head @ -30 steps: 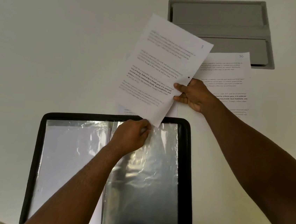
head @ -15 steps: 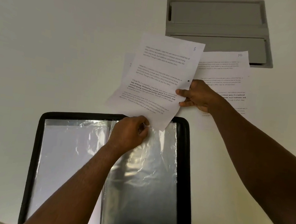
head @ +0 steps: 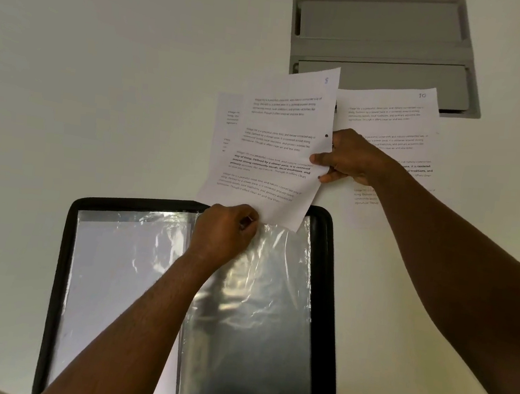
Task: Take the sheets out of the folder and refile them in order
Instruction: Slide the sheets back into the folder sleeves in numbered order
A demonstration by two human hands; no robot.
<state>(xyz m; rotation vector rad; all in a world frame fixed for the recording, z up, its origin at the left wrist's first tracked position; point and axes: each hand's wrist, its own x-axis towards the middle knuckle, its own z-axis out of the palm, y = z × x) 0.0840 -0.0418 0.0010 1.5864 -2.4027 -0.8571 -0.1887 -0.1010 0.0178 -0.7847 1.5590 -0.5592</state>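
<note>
A black folder [head: 335, 288] lies open on the white table, its clear plastic sleeves [head: 253, 308] facing up. My right hand [head: 346, 157] pinches the right edge of a printed sheet [head: 276, 147] marked with a blue number at its top corner. The sheet's bottom edge sits at the top of the right-hand sleeve. My left hand [head: 222, 234] pinches the crinkled top edge of that sleeve, just under the sheet. Another sheet marked 10 [head: 388, 120] lies flat on the table behind my right hand. A further sheet [head: 228, 119] peeks out from under the held one.
A grey two-tier tray [head: 383, 46] lies at the far side of the table, partly under the sheet marked 10. The left sleeve [head: 123, 266] of the folder holds a white page.
The held sheet has come down and straightened, so its bottom edge now meets the sleeve opening. My right hand has moved slightly toward me with it. My left hand keeps its hold on the sleeve.
</note>
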